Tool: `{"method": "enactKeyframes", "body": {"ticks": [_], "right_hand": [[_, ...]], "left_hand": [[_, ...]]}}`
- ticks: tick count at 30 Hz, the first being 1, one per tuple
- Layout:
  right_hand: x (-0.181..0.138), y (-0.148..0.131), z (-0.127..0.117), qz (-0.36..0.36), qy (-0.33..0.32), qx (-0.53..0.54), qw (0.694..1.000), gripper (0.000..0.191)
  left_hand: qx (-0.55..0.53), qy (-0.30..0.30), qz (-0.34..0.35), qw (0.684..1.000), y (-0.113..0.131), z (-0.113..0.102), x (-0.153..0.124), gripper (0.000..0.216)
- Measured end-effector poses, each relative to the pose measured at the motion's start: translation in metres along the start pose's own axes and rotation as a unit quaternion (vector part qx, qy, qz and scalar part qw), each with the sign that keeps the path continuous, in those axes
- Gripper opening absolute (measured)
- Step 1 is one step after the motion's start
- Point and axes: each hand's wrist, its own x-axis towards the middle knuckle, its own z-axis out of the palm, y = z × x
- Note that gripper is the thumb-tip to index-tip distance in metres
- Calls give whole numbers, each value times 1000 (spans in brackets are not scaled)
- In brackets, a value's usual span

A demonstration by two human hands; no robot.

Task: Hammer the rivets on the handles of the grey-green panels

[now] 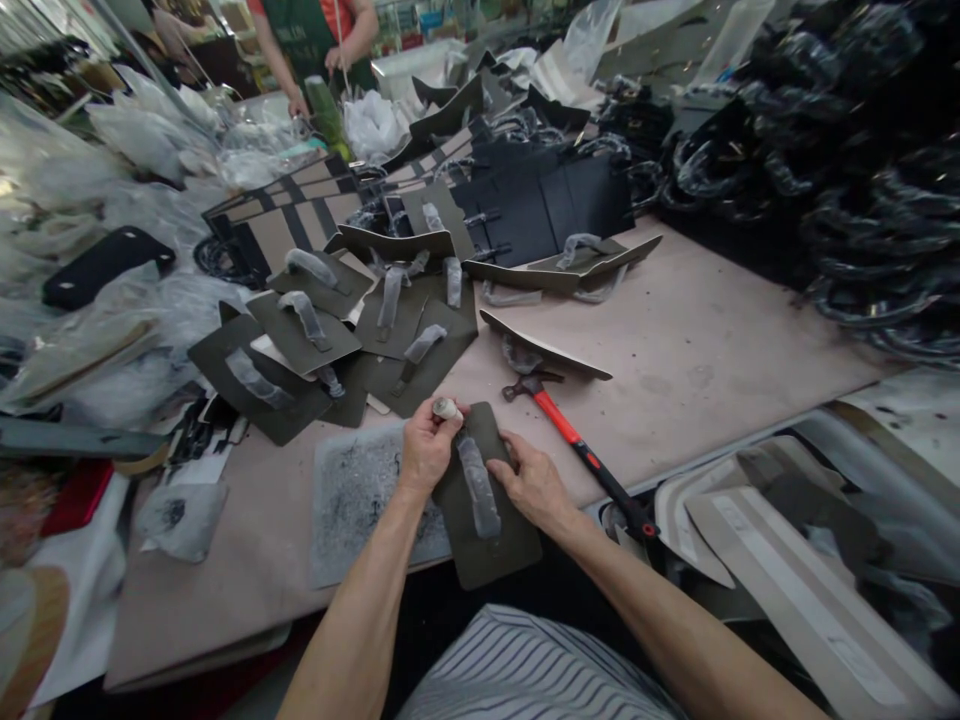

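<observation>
The left hand [426, 448] comes up from the bottom centre, wrist bent little, thumb and fingers bunched together at the upper left corner of a dark olive panel [448, 500]. A small whitish cylinder [448, 408] shows among its fingertips; whether it is pinched or wraps a finger, I cannot tell. The right hand [536, 482] reaches in from the lower right, forearm slanting, and holds the panel's right edge, thumb on its face and index finger reaching along the edge. The panel lies tilted at lower centre, a plastic-wrapped strap [478, 485] down its middle.

Left of it, a speckled grey board [352, 510] lies on the table [705, 330]. Just right of the hands is a hammer [585, 455] with a red and black handle. More olive panels [311, 340] overlap above, left of centre. At the top left, a co-worker's green apron [300, 40] bears pale lettering, too blurred to read.
</observation>
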Motion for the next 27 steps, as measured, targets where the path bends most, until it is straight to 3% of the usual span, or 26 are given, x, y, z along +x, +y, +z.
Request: {"method": "enactKeyframes", "body": {"ticks": [6,13,20,24,27], "right_hand": [[0,-5,0,24,6,16,1000,48],[-8,-10,9,49,51,26,997,46],[-10,-8,15,34,73,41,996,41],[-5,4,-4,-43,116,-19,992,36],[1,21,-34,-67,190,-147,968,35]], "left_hand": [[-31,8,-9,999,-2,-5,-4,35],[11,1,4,1000,-1,-7,-9,30],[15,-9,-2,1000,0,-7,-6,29],[4,-7,-2,1000,-1,-7,-4,27],[-16,-6,0,1000,-2,-7,-3,28]]}}
